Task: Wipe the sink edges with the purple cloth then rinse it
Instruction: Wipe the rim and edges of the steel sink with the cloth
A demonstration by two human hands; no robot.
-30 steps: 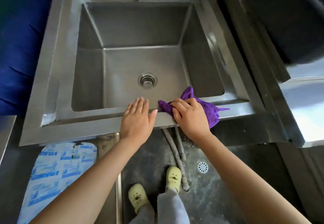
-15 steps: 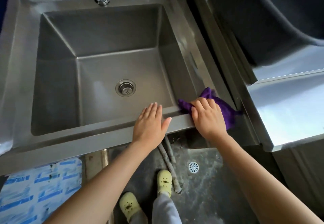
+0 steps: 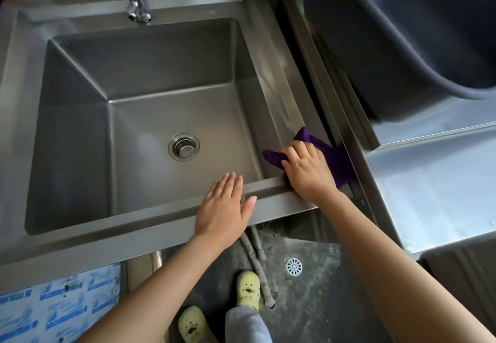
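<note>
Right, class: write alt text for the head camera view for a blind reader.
A right hand grips a crumpled purple cloth at the near right corner of a square steel sink; the left hand rests flat on its front rim.

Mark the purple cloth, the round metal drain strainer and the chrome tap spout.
purple cloth (image 3: pixel 337 162): head view, exposed fold at its right side.
round metal drain strainer (image 3: pixel 184 146): head view, its perforated centre.
chrome tap spout (image 3: pixel 138 14): head view, its outlet end.
</note>
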